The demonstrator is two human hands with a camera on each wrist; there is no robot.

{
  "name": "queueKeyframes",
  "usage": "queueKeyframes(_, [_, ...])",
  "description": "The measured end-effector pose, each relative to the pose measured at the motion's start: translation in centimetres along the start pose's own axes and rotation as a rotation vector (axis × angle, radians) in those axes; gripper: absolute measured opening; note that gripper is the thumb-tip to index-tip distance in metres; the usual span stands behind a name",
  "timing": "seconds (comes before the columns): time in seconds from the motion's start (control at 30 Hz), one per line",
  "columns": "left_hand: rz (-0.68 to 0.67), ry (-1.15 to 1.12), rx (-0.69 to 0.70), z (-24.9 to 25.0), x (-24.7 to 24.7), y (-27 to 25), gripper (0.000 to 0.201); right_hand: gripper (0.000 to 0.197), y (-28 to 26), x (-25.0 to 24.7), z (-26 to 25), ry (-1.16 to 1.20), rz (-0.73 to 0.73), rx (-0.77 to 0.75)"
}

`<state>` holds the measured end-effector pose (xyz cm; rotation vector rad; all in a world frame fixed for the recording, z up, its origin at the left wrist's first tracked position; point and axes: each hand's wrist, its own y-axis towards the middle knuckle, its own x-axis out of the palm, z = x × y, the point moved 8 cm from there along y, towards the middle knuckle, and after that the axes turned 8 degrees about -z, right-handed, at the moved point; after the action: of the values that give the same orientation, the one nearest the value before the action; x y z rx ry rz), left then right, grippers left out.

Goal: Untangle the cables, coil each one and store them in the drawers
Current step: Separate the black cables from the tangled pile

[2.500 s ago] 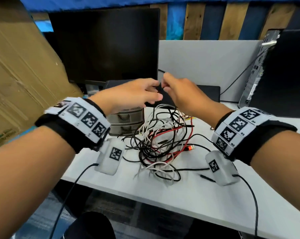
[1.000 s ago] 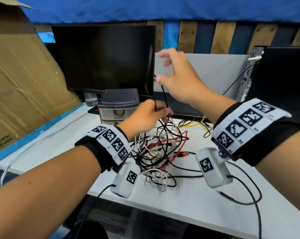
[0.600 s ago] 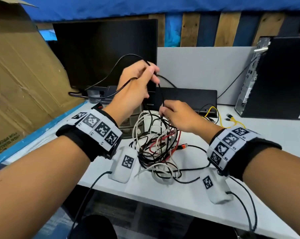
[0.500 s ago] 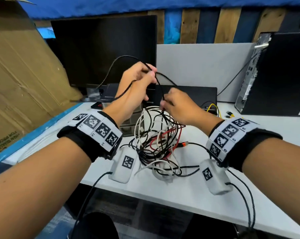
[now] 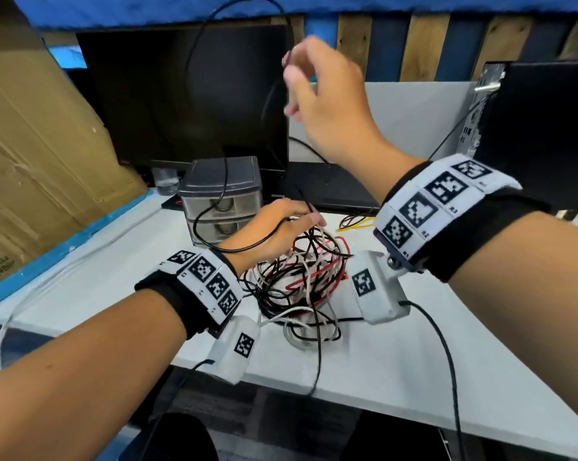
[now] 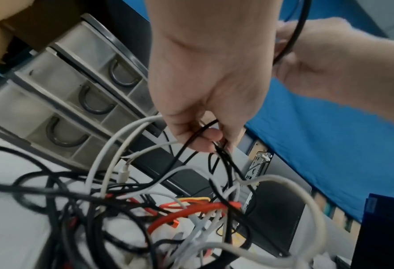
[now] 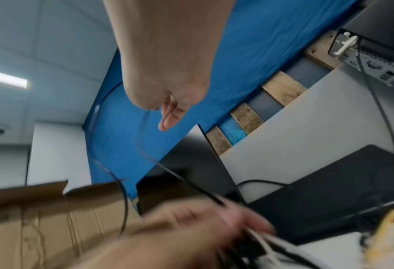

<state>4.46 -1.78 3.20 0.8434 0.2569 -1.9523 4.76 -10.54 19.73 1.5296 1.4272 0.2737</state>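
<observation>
A tangle of black, white and red cables (image 5: 300, 277) lies on the white desk (image 5: 380, 367). My left hand (image 5: 309, 221) is low over the top of the pile and pinches a thin black cable (image 5: 194, 94). This cable loops up past the monitor and comes down to my right hand (image 5: 289, 71), which is raised high and pinches it. In the left wrist view my left fingers (image 6: 205, 138) pinch the black strand above the tangle (image 6: 168, 209). The small grey drawer unit (image 5: 221, 197) stands behind the pile with its drawers closed. The right wrist view is blurred.
A black monitor (image 5: 147, 94) stands behind the drawers, with a cardboard sheet (image 5: 31, 128) leaning at the left. A black computer tower (image 5: 547, 128) is at the right and a flat black device (image 5: 330, 191) is at the back. A yellow cable (image 5: 357, 222) lies by it.
My right hand has risen from the pile to high in front of the monitor. My left hand has dropped onto the tangle. The black cable loop now reaches higher.
</observation>
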Motion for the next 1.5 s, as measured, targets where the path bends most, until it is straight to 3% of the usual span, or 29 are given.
queueKeyframes(0.1, [0.129, -0.031, 0.082, 1.9, -2.6, 0.0, 0.028, 0.027, -2.9, 2.2, 4.4, -0.066, -0.104, 0.227])
queueKeyframes(0.23, [0.468, -0.176, 0.045, 2.0, -6.9, -0.3, 0.023, 0.016, -8.5, 5.6, 8.7, 0.214, -0.376, 0.556])
queueKeyframes(0.33, [0.535, -0.273, 0.075, 2.5, -8.2, -0.3, 0.023, 0.018, -10.7, 6.8, 8.6, 0.222, -0.53, 0.506])
queueKeyframes(0.47, [0.571, -0.305, 0.119, 3.6, -9.3, -0.4, 0.026, 0.029, -10.0, 6.3, 9.0, 0.117, -0.516, 0.472])
queueKeyframes(0.53, [0.543, -0.335, 0.087, 3.3, -9.0, 0.0, 0.026, 0.028, -8.9, 5.6, 8.8, 0.092, -0.432, 0.46])
queueKeyframes(0.67, [0.378, -0.338, -0.012, 1.9, -6.3, 0.1, 0.019, 0.024, -5.8, 2.6, 7.1, -0.025, -0.091, 0.297])
queueKeyframes(0.83, [0.16, -0.237, 0.058, 2.4, -2.5, -0.8, 0.058, 0.025, -3.8, 0.3, 4.8, -0.059, 0.094, 0.167])
queueKeyframes(1.0, [0.222, -0.254, 0.195, 4.1, -3.7, -1.9, 0.049, 0.023, -3.0, -3.9, 5.3, -0.008, 0.35, 0.174])
queueKeyframes(1.1, [0.244, -0.278, 0.124, 3.5, -3.9, -2.3, 0.053, 0.021, -3.1, -6.3, 5.2, 0.007, 0.456, 0.161])
queueKeyframes(1.17, [0.177, -0.285, 0.021, 2.5, -3.6, -2.4, 0.042, 0.02, -3.0, -7.6, 5.8, -0.004, 0.469, 0.196])
queueKeyframes(1.3, [0.047, 0.018, -0.021, 2.9, -4.8, -3.0, 0.026, 0.028, -3.6, -7.7, 9.4, -0.133, 0.265, 0.371])
queueKeyframes(1.5, [0.17, -0.246, 0.09, 6.0, -9.3, -3.0, 0.026, 0.025, -8.9, -2.3, 13.0, -0.063, -0.216, 0.624])
